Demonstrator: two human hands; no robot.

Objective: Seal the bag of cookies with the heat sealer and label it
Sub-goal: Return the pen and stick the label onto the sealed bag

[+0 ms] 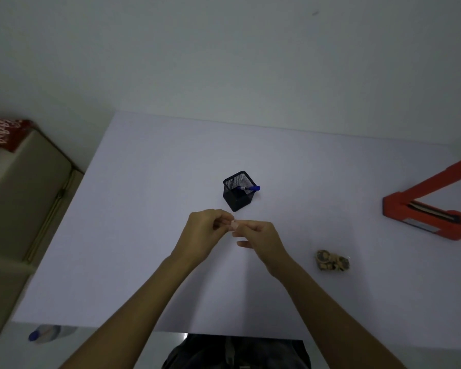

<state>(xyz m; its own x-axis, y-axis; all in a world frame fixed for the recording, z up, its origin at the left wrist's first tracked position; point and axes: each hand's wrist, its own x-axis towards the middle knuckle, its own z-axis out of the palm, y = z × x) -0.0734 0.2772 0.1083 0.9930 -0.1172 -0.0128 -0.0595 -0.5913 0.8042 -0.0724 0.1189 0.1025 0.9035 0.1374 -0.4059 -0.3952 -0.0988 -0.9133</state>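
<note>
Head view: pale table [144, 235] against a plain wall; black mesh pen cup [237, 191] at centre, holding a blue pen [250, 188]. Just in front of the cup, left hand [205, 233] and right hand [261, 234] meet, pinching a small pale label [234, 224]. Right of the cup: bag of cookies [332, 260] nearer, orange heat sealer [429, 209] farther, arm raised.
</note>
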